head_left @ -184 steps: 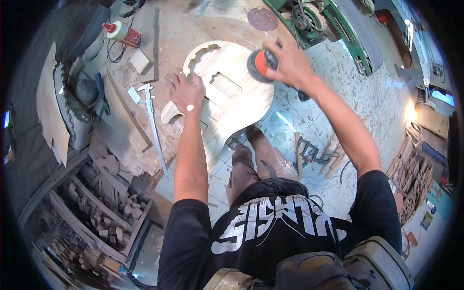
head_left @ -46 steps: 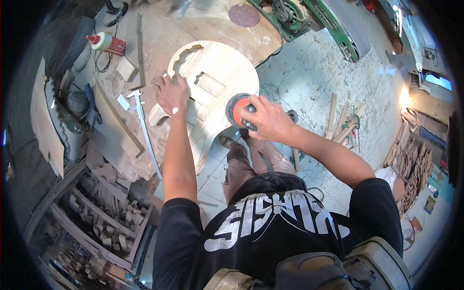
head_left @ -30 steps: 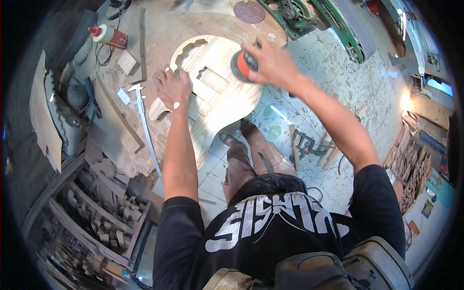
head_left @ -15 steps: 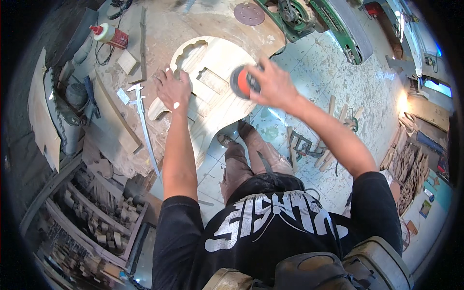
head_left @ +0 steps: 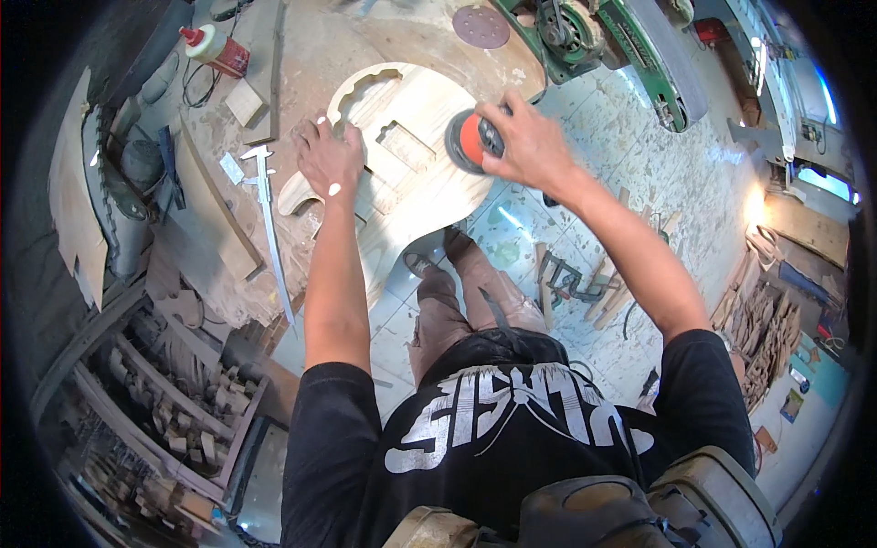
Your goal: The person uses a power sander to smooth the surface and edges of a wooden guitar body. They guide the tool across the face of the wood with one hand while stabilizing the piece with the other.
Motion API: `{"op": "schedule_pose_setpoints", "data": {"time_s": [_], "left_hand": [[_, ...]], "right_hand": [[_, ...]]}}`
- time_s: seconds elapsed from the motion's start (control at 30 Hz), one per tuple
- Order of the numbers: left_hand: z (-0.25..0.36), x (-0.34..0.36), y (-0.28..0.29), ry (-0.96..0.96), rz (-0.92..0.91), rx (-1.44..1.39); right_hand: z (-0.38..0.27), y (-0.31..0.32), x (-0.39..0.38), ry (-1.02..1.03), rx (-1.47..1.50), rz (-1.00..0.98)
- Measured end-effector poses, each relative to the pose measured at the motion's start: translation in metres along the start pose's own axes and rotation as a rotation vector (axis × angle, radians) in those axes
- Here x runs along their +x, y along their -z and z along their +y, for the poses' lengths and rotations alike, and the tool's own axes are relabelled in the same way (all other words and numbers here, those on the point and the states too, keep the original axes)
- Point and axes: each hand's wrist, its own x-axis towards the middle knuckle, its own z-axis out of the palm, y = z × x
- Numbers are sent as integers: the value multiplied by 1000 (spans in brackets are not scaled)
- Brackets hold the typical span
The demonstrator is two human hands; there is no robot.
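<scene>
A pale wooden electric guitar body (head_left: 425,194) with routed cavities lies on the workbench, its right side reaching over the bench edge. My left hand (head_left: 331,160) rests on its left part with the fingers spread, pressing from above. My right hand (head_left: 533,146) is wrapped round an orange-and-black handheld sander (head_left: 470,142). The sander's round dark pad sits against the body's right edge; its contact face is hidden. Left of the body, a metal vernier caliper (head_left: 266,201) lies on the bench close to my left forearm.
A glue bottle (head_left: 216,51) with a red cap, a wood block (head_left: 244,102) and a sanding disc (head_left: 480,26) are on the workbench (head_left: 306,41). A green belt machine (head_left: 630,46) stands at the far right. Clamps (head_left: 571,279) and wood strips lie on the tiled floor.
The sander in my right hand has shifted slightly to the right and away from me along the body's edge. My left hand keeps its place on the guitar body.
</scene>
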Motion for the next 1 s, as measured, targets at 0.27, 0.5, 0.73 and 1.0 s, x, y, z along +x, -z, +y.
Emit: {"op": "schedule_pose_setpoints", "data": {"time_s": [0.27,0.5,0.73,1.0], "left_hand": [[-2,2,-3,-17,-4,-29],[-2,1,-3,-9,-14,10],[5,1,5,-31,3,23],[-4,3,-3,-38,27,-6]], "right_hand": [[-36,-12,-70,36,98,-75],[-11,-10,-67,-96,137,-19],[37,3,-6,-205,116,118],[-4,-12,-29,-109,89,114]]}}
